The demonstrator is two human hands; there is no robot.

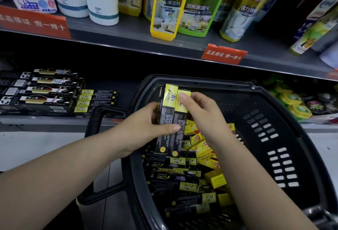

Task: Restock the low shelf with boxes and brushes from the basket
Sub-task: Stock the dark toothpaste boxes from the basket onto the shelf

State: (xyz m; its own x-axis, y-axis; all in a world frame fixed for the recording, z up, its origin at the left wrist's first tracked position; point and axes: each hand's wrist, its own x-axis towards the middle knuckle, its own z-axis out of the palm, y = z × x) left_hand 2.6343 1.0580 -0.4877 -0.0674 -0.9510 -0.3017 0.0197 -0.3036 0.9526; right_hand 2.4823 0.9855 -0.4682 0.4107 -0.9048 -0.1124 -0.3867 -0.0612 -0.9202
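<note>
The left hand (146, 129) grasps two black-and-yellow boxes (171, 120) upright above the basket (274, 138); the right hand (199, 112) pinches their tops. Risk: a loose stack may slide apart and fall before reaching the low shelf (54, 120).

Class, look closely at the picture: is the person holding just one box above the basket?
No: the left hand and right hand together hold two long black-and-yellow boxes side by side above the basket.

Gap on low shelf (125, 89) between stacked boxes (97, 100) and basket rim (201, 81), upper shelf edge (128, 46) overhead.
</note>
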